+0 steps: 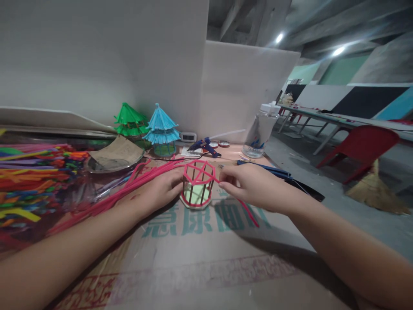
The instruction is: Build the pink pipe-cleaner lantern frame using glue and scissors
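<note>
A small cage-like frame [196,184] stands on the cardboard in front of me, with dark upright sticks between a red top ring and a pale green base edged in red. Red strips cross over its top. My left hand [169,185] holds the frame at its left side, some fingertips hidden behind it. At the right, my right hand [242,183] pinches a red pipe cleaner that reaches the frame's top ring. The pipe cleaner's loose tail [250,214] hangs down below this hand toward the cardboard.
Long red pipe cleaners [142,181] lie left, beside a multicoloured heap [35,181] and a metal dish [124,165]. Behind stand green [127,118] and blue [161,125] model pavilions, a glue gun [204,147] and a clear jar [260,133]. Pliers [267,168] lie right.
</note>
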The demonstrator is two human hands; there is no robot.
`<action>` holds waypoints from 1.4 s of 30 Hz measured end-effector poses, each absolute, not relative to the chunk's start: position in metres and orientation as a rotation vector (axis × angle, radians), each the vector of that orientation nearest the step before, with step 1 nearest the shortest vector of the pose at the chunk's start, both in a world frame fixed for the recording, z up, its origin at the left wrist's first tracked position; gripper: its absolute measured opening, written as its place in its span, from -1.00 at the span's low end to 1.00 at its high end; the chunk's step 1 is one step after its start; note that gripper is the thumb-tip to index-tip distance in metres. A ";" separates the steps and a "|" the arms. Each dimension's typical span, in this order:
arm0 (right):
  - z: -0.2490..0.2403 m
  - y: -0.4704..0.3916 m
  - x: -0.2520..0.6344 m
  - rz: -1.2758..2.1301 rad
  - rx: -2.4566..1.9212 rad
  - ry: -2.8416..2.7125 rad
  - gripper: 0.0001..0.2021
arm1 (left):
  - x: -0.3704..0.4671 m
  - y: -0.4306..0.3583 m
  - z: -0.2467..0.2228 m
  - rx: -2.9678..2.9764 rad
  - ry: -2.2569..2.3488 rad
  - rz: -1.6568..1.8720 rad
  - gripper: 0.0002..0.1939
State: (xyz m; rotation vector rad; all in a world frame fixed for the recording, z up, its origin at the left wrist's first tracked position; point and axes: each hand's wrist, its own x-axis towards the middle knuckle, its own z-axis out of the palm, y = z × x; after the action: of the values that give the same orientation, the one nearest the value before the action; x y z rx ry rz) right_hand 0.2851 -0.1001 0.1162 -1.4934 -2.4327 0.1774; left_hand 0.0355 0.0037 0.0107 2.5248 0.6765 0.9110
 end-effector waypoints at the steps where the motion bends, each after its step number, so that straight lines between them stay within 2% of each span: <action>1: 0.115 -0.097 0.286 0.198 -1.490 -2.424 -0.90 | 0.036 0.004 0.011 2.530 0.678 0.885 -0.71; 5: 0.115 -0.091 0.287 0.275 -1.509 -2.414 -0.86 | 0.032 0.008 0.008 2.543 0.727 0.813 -0.69; 9: 0.115 -0.094 0.286 0.296 -1.541 -2.389 -0.88 | 0.018 0.022 0.014 2.551 0.927 0.899 -0.63; 16: 0.110 -0.090 0.290 0.276 -1.436 -2.380 -0.88 | 0.022 0.023 0.090 2.550 1.081 1.019 -0.62; 21: 0.109 -0.090 0.291 0.234 -1.397 -2.392 -0.87 | 0.059 0.013 0.125 2.752 0.944 0.768 -0.56; 32: 0.107 -0.092 0.291 0.027 -1.398 -2.391 -0.89 | 0.071 0.011 0.108 2.620 0.824 0.496 -0.57; 37: 0.101 -0.092 0.287 0.048 -1.381 -2.376 -0.76 | 0.067 0.011 0.103 2.463 0.738 0.423 -0.62; 42: 0.100 -0.093 0.286 0.029 -1.330 -2.390 -0.76 | 0.065 0.012 0.096 2.345 0.781 0.466 -0.62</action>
State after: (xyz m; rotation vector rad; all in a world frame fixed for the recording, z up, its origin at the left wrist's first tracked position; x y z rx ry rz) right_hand 0.2861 -0.0928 0.1000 -1.3304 -2.3896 0.0294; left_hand 0.0652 0.0124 0.0965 2.3451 0.7807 0.4662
